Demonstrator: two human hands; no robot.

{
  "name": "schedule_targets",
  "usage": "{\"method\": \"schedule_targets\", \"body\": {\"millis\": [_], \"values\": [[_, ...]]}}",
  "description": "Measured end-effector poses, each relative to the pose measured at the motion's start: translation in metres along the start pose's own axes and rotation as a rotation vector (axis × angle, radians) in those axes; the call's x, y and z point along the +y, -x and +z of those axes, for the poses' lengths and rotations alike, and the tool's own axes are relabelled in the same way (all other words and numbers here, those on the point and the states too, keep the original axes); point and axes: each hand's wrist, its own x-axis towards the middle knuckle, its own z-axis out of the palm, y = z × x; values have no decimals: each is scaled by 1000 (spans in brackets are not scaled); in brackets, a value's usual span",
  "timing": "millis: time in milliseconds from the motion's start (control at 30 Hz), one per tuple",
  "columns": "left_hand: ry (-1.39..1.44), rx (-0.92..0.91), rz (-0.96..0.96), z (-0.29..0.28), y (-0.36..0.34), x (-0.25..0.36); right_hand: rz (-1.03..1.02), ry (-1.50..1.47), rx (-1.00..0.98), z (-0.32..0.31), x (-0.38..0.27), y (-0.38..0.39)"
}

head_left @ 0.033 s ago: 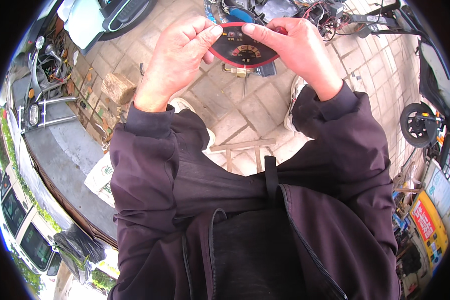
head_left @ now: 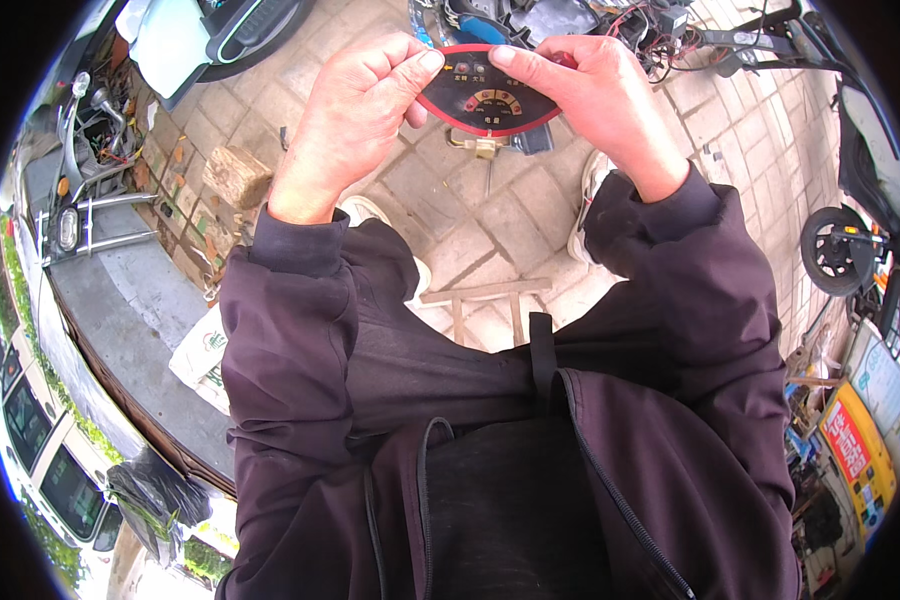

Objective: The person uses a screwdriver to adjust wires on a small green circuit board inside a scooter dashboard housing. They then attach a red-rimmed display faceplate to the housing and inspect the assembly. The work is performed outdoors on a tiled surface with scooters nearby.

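Observation:
Both hands hold up a dark instrument panel (head_left: 488, 100) with a red rim, a gauge and small indicator lights on its face. My left hand (head_left: 355, 115) pinches the panel's left end, its thumb on the rim. At the other end my right hand (head_left: 610, 105) grips it, thumb lying over the upper front; its fingers are partly hidden behind. Just below the panel's lower edge shows a small brass-coloured metal part (head_left: 484, 148), with a dark flat piece beside it; what they belong to is partly covered by the panel.
Paving stones lie underfoot, with a wooden block (head_left: 236, 176) on the left. Beyond the panel is a heap of wires and vehicle parts (head_left: 660, 40). A grey flatbed (head_left: 120, 270) stands at left, a wheel (head_left: 832, 250) at right. A wooden frame (head_left: 485, 291) sits between my legs.

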Motion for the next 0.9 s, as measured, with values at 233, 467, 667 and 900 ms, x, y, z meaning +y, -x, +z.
{"method": "schedule_targets", "body": {"millis": [233,467,667,900], "values": [[44,11,-69,-6,-1,0,39,-375,-27,2,5,2],[103,47,-71,-2,-2,-2,-48,-59,80,6,2,2],[93,12,-110,-2,1,0,-95,104,73,11,1,2],[63,1,-110,-4,1,1,-154,55,30,7,3,2]]}}
